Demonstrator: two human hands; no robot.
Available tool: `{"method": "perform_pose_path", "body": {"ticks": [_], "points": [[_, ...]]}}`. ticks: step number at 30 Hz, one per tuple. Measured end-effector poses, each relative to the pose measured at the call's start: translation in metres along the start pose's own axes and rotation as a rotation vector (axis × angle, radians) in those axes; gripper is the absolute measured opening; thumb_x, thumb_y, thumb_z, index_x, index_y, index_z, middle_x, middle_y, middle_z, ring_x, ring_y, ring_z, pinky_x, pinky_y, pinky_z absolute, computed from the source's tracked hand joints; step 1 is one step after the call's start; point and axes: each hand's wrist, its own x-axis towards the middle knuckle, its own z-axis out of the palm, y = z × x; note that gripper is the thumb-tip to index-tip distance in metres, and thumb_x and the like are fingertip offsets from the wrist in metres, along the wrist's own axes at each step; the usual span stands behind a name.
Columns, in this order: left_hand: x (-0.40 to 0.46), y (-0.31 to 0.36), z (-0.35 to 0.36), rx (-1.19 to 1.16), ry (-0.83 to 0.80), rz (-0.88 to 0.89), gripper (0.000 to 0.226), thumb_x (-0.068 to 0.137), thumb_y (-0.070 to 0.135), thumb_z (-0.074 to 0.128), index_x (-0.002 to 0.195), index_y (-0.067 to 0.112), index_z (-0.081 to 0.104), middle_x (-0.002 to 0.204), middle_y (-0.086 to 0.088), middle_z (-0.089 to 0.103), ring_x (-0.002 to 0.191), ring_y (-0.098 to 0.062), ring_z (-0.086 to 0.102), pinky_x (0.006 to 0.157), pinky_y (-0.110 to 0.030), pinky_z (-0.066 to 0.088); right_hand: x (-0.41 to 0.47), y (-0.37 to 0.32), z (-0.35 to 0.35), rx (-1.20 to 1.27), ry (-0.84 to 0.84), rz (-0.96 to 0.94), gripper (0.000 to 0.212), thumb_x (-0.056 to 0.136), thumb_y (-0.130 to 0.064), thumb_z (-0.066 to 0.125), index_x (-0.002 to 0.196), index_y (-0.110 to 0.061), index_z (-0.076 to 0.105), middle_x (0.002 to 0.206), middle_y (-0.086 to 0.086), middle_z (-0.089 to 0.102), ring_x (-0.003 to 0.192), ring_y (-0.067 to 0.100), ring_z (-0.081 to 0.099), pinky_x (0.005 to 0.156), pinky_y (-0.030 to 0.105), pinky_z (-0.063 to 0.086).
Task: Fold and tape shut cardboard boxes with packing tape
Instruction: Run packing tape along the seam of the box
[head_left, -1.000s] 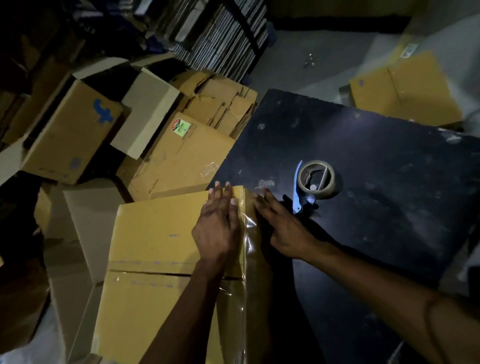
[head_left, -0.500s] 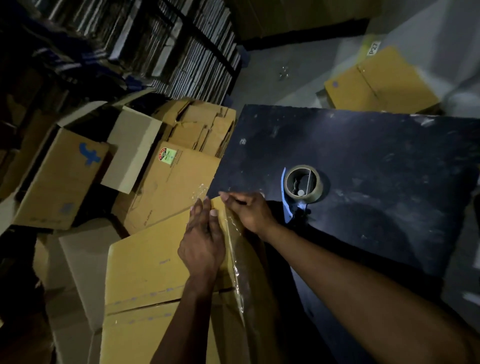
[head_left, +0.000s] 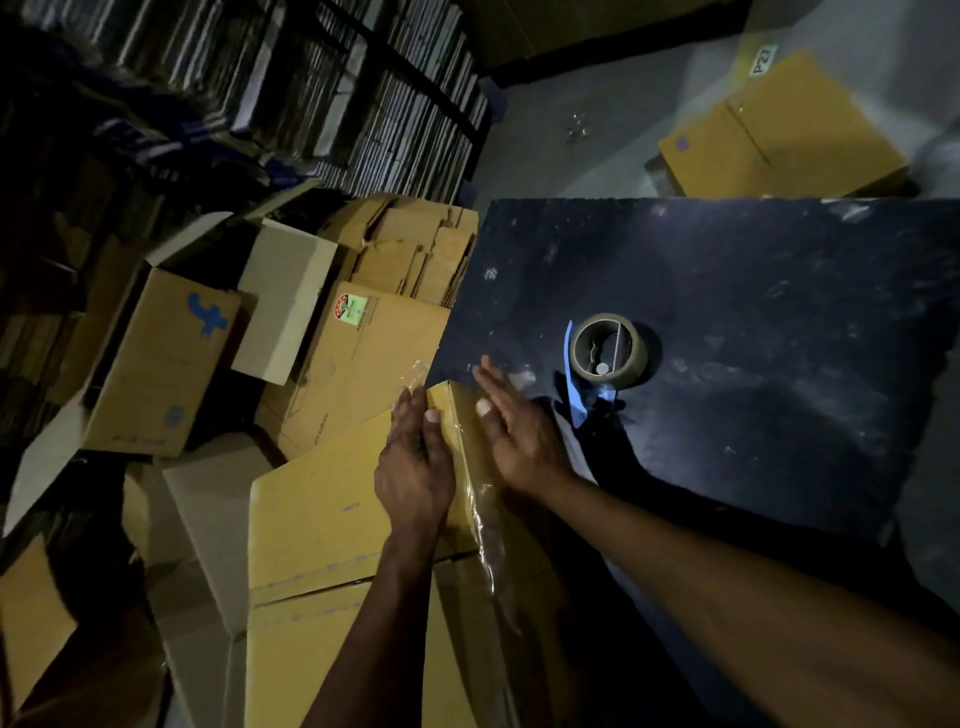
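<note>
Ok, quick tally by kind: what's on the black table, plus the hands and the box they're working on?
Tape dispenser on the black table: 1
Hands: 2 (left hand, right hand)
Yellow box under the hands: 1
Total: 4

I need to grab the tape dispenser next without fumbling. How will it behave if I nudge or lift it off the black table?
The tape dispenser lies on its side on the black table, so it probably won't roll. The roll looks thick, so expect some weight for its size. Its blue handle sticks out toward the right hand, so a nudge would likely pivot it.
</note>
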Motion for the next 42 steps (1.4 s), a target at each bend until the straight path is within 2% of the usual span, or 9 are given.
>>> {"method": "perform_pose_path", "body": {"ticks": [4, 9, 17, 20, 25, 29, 36, 39, 42], "points": [[-0.010, -0.010, -0.010, -0.108, -0.056, 0.047, 0.051, 0.118, 0.049, 0.041, 0.162, 0.027, 0.053, 0.171, 0.006, 0.044, 0.160, -0.006, 0.035, 0.129, -0.047, 0.038, -0.038, -0.007, 0.012, -0.085, -0.262, -0.220, 0.064, 0.117, -0.042, 0.029, 0.171, -0.020, 0.005, 0.179, -0.009, -0.008, 0.163, 0.007, -0.010, 0.134, 0.048, 0.002], [-0.049, -0.007, -0.033, -0.124, -0.059, 0.047, 0.051, 0.118, 0.045, 0.040, 0.163, 0.023, 0.051, 0.171, 0.001, 0.045, 0.165, -0.009, 0.026, 0.137, -0.036, 0.006, -0.039, 0.011, 0.009, -0.178, -0.262, -0.296, 0.067, 0.117, -0.035, 0.033, 0.171, -0.018, -0.004, 0.178, -0.006, -0.012, 0.165, 0.016, -0.008, 0.130, 0.063, 0.006], [-0.190, -0.013, -0.063, -0.099, -0.115, 0.098, 0.052, 0.115, 0.037, 0.047, 0.165, 0.024, 0.048, 0.174, 0.005, 0.040, 0.166, -0.012, 0.024, 0.135, -0.059, 0.019, -0.034, 0.020, -0.010, -0.431, -0.239, -0.275, 0.084, 0.109, -0.066, 0.015, 0.170, -0.013, -0.010, 0.179, 0.005, -0.011, 0.165, 0.022, -0.006, 0.127, 0.062, 0.022], [-0.244, -0.017, -0.075, -0.147, -0.197, 0.173, 0.052, 0.114, 0.030, 0.052, 0.165, 0.019, 0.049, 0.175, 0.004, 0.039, 0.166, -0.022, 0.028, 0.132, -0.064, 0.026, -0.073, 0.002, -0.024, -0.379, -0.213, -0.348, 0.079, 0.113, -0.052, 0.031, 0.170, -0.009, -0.004, 0.179, 0.007, -0.009, 0.166, 0.023, -0.005, 0.128, 0.065, 0.017], [-0.278, -0.051, -0.079, -0.023, -0.420, 0.401, 0.102, 0.091, 0.072, 0.072, 0.169, 0.016, 0.038, 0.181, -0.004, 0.024, 0.167, -0.032, 0.022, 0.133, -0.060, 0.026, -0.139, 0.016, -0.031, -0.607, -0.475, -0.613, 0.091, 0.106, -0.066, 0.043, 0.172, -0.017, 0.002, 0.179, 0.008, -0.010, 0.165, 0.025, -0.006, 0.128, 0.064, 0.017], [-0.269, -0.066, -0.063, 0.145, -0.347, 0.544, 0.108, 0.086, 0.071, 0.079, 0.168, 0.013, 0.039, 0.180, -0.012, 0.026, 0.166, -0.033, 0.028, 0.126, -0.061, 0.038, -0.122, 0.035, -0.039, -0.780, -0.540, -0.685, 0.091, 0.100, -0.076, 0.037, 0.172, -0.030, 0.004, 0.179, 0.002, -0.009, 0.166, 0.026, -0.004, 0.125, 0.067, 0.022], [-0.203, -0.014, -0.041, 0.178, -0.221, 0.342, 0.103, 0.092, 0.089, 0.051, 0.172, 0.027, 0.034, 0.181, 0.000, 0.024, 0.167, -0.020, 0.023, 0.121, -0.054, 0.047, -0.062, 0.006, -0.064, -0.594, -0.475, -0.508, 0.076, 0.109, -0.067, 0.038, 0.171, -0.033, 0.011, 0.179, -0.001, -0.009, 0.166, 0.023, 0.003, 0.125, 0.063, 0.026], [-0.192, -0.002, -0.039, 0.176, -0.217, 0.295, 0.100, 0.091, 0.091, 0.050, 0.172, 0.036, 0.030, 0.181, 0.005, 0.023, 0.167, -0.014, 0.020, 0.119, -0.053, 0.050, -0.066, 0.002, -0.067, -0.326, -0.480, -0.529, 0.081, 0.106, -0.056, 0.057, 0.171, -0.027, 0.018, 0.180, 0.002, -0.003, 0.165, 0.022, 0.008, 0.128, 0.052, 0.029], [-0.194, -0.001, -0.038, 0.186, -0.190, 0.287, 0.098, 0.090, 0.086, 0.059, 0.170, 0.034, 0.037, 0.179, 0.005, 0.028, 0.166, -0.013, 0.025, 0.115, -0.052, 0.053, -0.082, 0.027, -0.065, -0.410, -0.598, -0.397, 0.086, 0.101, -0.071, 0.056, 0.169, -0.044, 0.011, 0.179, -0.007, 0.007, 0.162, 0.021, 0.022, 0.124, 0.047, 0.037]]}}
